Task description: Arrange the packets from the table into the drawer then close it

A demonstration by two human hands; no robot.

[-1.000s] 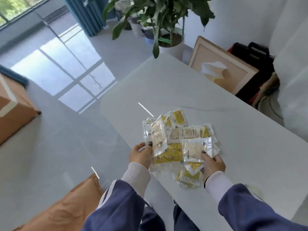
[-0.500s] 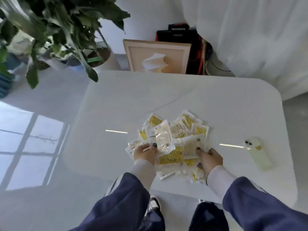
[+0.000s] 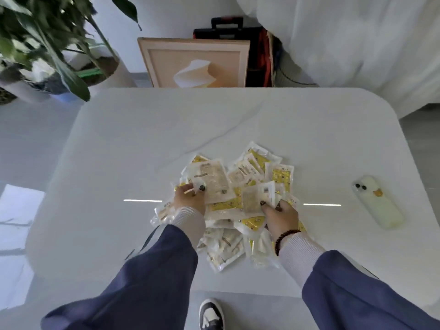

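Observation:
A heap of several clear and yellow packets point(image 3: 250, 172) lies on the white table point(image 3: 142, 144), near its front edge. My left hand point(image 3: 189, 198) pinches a clear packet point(image 3: 210, 181) of pale contents by its lower left corner, thumb on top. My right hand point(image 3: 281, 217) grips a smaller clear packet point(image 3: 254, 198) at the right side of the heap. Both packets stay over the pile. No drawer is in view.
A pale phone point(image 3: 377, 202) with a duck-face case lies on the table at the right. Behind the table stand a framed picture point(image 3: 194, 63), a black case point(image 3: 228, 29) and potted plants point(image 3: 47, 44). White curtain hangs at the back right. My shoe point(image 3: 212, 314) shows below the table edge.
The camera swung right and now faces the table squarely, bringing the phone into view. Both hands keep their packets at the heap.

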